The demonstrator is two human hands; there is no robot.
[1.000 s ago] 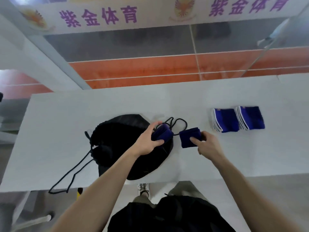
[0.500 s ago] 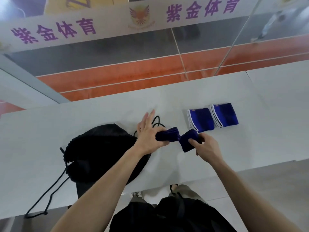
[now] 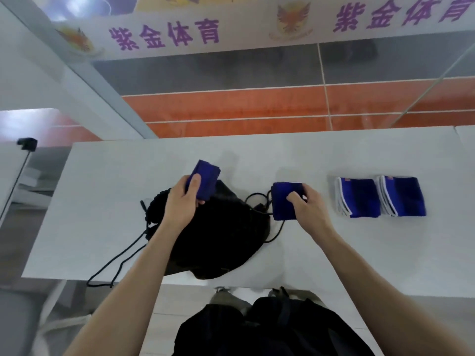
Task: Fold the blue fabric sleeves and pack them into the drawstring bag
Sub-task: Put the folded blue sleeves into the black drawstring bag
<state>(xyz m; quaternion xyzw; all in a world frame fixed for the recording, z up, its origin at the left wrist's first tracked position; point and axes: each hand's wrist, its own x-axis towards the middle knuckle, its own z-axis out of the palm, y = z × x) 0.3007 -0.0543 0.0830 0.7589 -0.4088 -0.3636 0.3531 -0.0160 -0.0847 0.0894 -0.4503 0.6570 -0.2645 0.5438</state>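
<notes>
A black drawstring bag (image 3: 221, 237) lies flat on the white table (image 3: 108, 201), its cords trailing off the front left edge. My left hand (image 3: 181, 204) holds a folded blue sleeve (image 3: 205, 179) lifted above the bag's far edge. My right hand (image 3: 307, 204) grips a second folded blue sleeve (image 3: 284, 201) just right of the bag, low over the table. Two more blue sleeves with white trim, one (image 3: 358, 197) beside the other (image 3: 402, 196), lie flat on the table further right.
The table's front edge runs just before my body. Behind the table stands a glass partition with a white banner (image 3: 231, 29) in purple lettering. A black stand (image 3: 27, 143) rises at the far left.
My hands have drawn apart: the left carried its folded sleeve up and left over the bag, the right stays beside the bag with the other sleeve. The camera view shifted.
</notes>
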